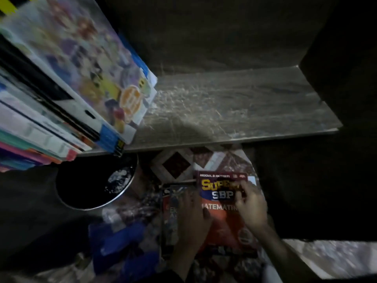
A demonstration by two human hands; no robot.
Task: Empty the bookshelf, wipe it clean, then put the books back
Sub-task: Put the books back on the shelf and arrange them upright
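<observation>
Maths book point(224, 223), dim, under left hand point(190, 215), grip released; right hand point(252, 207) grip unclear.

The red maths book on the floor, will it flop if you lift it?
Probably a bit floppy: the red maths book looks like a wide, thin workbook, so it may sag if lifted by one edge. Lying flat, it shouldn't roll or tip.
</observation>
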